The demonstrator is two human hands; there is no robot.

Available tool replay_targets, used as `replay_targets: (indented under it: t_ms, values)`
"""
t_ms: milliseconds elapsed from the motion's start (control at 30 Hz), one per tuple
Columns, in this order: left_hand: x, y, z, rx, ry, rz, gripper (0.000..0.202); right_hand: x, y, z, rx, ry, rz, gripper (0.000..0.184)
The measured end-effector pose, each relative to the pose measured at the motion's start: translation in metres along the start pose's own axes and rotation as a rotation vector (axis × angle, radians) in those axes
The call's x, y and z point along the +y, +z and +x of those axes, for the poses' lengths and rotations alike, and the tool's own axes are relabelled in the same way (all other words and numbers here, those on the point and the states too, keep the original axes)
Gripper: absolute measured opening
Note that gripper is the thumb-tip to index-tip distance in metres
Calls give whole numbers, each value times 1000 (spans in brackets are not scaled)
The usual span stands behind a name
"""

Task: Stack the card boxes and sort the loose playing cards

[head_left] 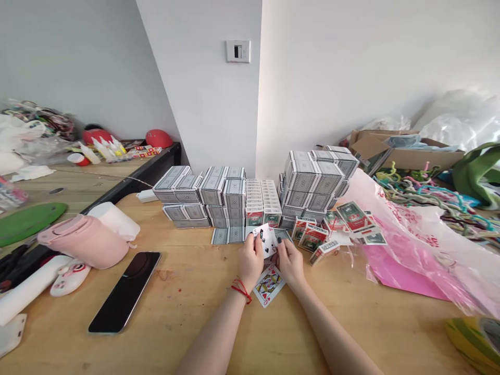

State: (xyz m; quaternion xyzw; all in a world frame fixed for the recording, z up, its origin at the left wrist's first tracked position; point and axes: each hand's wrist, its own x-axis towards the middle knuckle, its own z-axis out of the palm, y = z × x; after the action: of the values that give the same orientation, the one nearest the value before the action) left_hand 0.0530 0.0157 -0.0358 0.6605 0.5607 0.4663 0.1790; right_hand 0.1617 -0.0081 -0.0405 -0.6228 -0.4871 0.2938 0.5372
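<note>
Pinched in my left hand (251, 259) is a playing card (266, 241), a three of spades, face toward me. My right hand (289, 260) grips the card's right side, its fingers closed; whether more cards sit behind it I cannot tell. Below the hands a queen of hearts (269, 285) lies face up on the wooden table (187, 307). Just behind my left hand, face-down cards (227, 236) with patterned backs lie in a row. Beyond the hands stand card boxes (263, 200) in two columns, with loose card boxes (313, 237) to the right.
Patterned grey blocks (182, 190) are stacked at the back left, and a taller stack (314, 179) rises at the back right. On the left are a black phone (125, 292) and a pink cup (88, 242). Pink plastic bags (410, 260) and yellow tape (464, 341) lie right.
</note>
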Motion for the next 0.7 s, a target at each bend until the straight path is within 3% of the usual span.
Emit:
replay_targets:
  t_ms: [133,333,467,700]
  values:
    - [3,-2,1,-89,-15,-100,27,-7,-1,5,-111,320,513,31]
    - [6,-2,-2,-135,-43,-221,27,-13,-4,0,-360,552,778,33]
    - [5,-3,-2,-119,-52,-226,26,-2,-1,0,-453,534,770,44]
    - [6,-2,-3,-114,-63,-258,26,10,1,1,-371,394,635,42]
